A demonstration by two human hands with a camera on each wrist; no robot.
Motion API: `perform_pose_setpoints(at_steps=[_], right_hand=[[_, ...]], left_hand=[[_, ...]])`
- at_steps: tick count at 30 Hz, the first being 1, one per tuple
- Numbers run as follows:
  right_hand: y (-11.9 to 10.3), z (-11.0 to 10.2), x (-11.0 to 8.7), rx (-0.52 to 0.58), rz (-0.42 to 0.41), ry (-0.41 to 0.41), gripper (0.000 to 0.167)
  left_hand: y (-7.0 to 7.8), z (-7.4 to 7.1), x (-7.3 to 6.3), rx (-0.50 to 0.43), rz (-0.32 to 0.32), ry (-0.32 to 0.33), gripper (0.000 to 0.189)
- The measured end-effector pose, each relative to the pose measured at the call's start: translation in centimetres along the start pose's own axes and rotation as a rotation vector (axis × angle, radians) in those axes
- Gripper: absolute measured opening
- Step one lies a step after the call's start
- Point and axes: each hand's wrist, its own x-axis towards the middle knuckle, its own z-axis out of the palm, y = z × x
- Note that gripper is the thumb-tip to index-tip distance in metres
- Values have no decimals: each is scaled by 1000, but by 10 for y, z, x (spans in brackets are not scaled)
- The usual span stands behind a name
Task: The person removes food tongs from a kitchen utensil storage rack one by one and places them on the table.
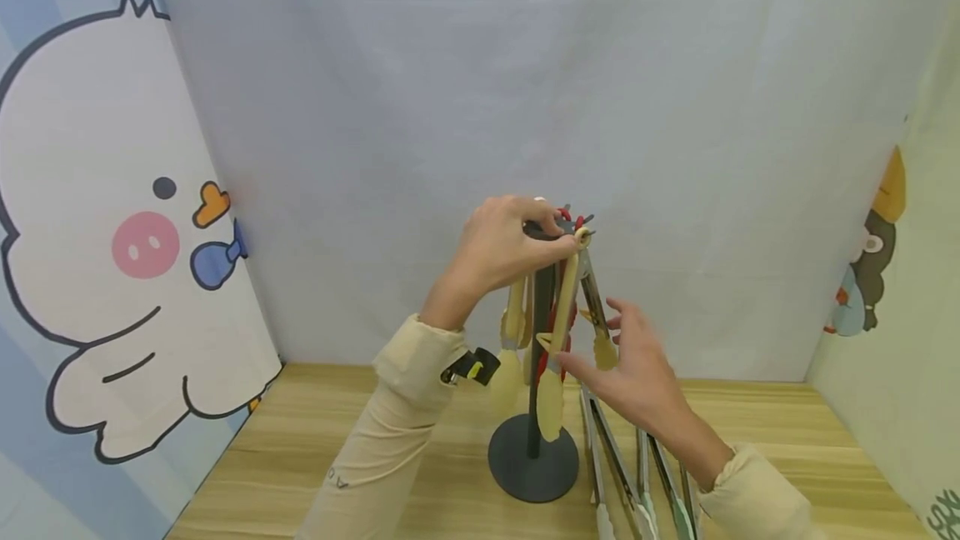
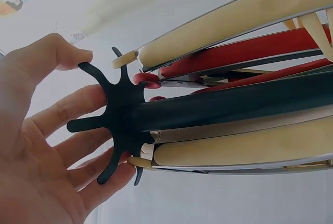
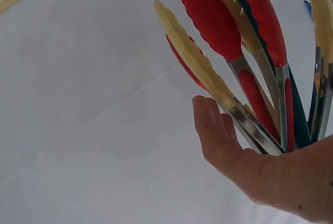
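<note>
A dark utensil stand (image 1: 534, 465) with a ring of hooks (image 2: 122, 110) on top stands on the table. My left hand (image 1: 495, 242) holds the stand's head, its thumb against one hook and its fingers round the far side. From a hook beside that thumb hangs a pair of pale yellow tongs (image 1: 566, 307) by its loop, its arms spread. My right hand (image 1: 637, 373) is around the lower part of these tongs, fingers apart, the thumb at one arm. Red tongs (image 3: 210, 18) and more yellow tongs (image 2: 234, 143) hang on other hooks.
Several metal tongs (image 1: 618, 452) with pale and green tips lie on the wooden table (image 1: 322, 448), right of the stand's base. Behind hangs a grey-white cloth (image 1: 375, 107). A cartoon duck panel (image 1: 82, 148) stands at the left.
</note>
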Motion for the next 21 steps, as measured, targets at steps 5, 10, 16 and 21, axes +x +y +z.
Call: perform_pose_setpoints(at_steps=[5,10,16,21], right_hand=[[-8,10,1,-34,37,-2,112],[-11,18,1,-51,20,18,111],[-13,20,2,-34,29,40,103],[-14,15,0,-39,65,25,104]], left_hand=[[0,0,0,-21,-3,-3,18],[-3,-1,0,-49,-7,-14,17],[-4,-3,-1,-64,-11,-36,18],[-5,-4,0,-76,-16,-50,17]])
